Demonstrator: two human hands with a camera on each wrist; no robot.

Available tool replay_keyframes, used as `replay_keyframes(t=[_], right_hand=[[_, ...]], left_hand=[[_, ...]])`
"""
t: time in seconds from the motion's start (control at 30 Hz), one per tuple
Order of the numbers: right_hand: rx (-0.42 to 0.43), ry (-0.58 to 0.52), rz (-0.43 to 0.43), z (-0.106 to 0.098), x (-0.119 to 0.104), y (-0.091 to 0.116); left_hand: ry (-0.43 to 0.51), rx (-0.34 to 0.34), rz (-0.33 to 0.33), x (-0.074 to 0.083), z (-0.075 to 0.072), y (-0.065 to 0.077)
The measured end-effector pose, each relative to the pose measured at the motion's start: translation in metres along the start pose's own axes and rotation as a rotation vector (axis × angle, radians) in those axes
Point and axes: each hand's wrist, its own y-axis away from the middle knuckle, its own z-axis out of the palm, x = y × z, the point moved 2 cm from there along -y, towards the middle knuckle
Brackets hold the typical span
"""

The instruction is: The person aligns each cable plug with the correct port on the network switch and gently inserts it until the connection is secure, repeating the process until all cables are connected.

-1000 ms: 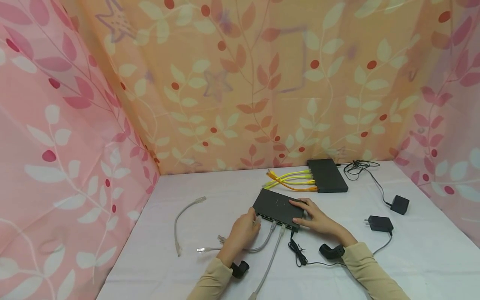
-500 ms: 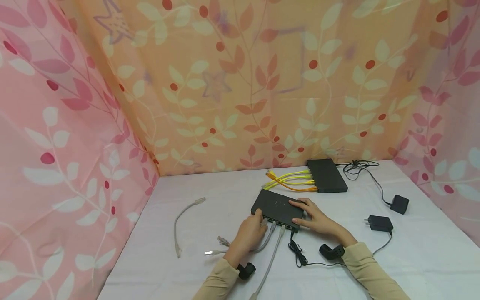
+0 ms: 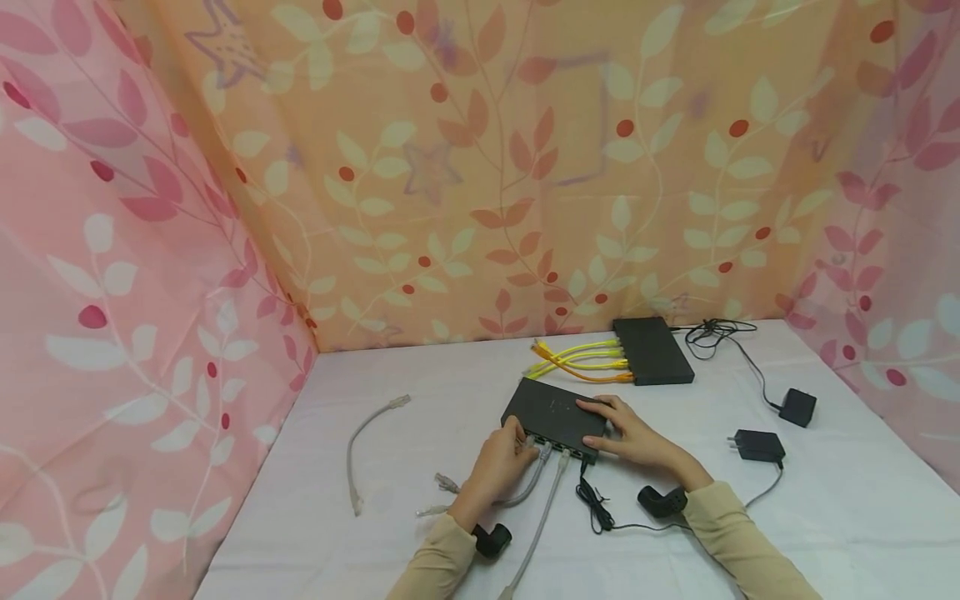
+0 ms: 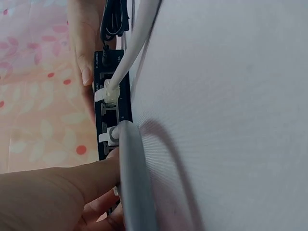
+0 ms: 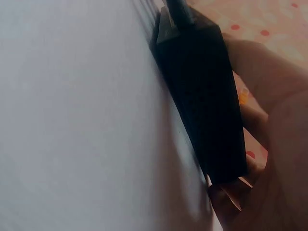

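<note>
A black network switch [image 3: 551, 412] lies on the white cloth with its row of ports towards me. My right hand [image 3: 636, 435] grips its right end, thumb on the near side and fingers over the top. At the left part of the port row, my left hand [image 3: 497, 464] pinches the plug of a grey network cable, mostly hidden by the fingers. Two other grey cables are plugged in: one plug [image 4: 111, 94] sits nearest the power lead, another plug [image 4: 113, 136] just beside my left fingers. In the right wrist view, the switch's end face [image 5: 204, 101] rests against the right hand's fingers.
A short grey network cable [image 3: 351, 454] lies at the left. Behind stands a second black switch [image 3: 654, 351] with yellow and orange cables [image 3: 585, 363]. Two power adapters [image 3: 761, 446] lie at the right, and a bundled black lead [image 3: 596, 504] runs from the near switch.
My left hand has moved right along the port row with the plug, and the cable's loose end has slid right with it. The right hand stays in place on the switch.
</note>
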Motion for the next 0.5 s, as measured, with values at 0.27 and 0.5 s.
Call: replay_keyframes(t=[0.27,0.5], right_hand=[[0.063,0.156,0.028,-0.002,-0.014,-0.016],[0.077,0.211,0.094,0.008,-0.02,-0.035]], left_hand=[[0.193,-0.065,-0.031,-0.004,-0.013,-0.001],[0.164,-0.088,0.015,-0.006,-0.012,-0.004]])
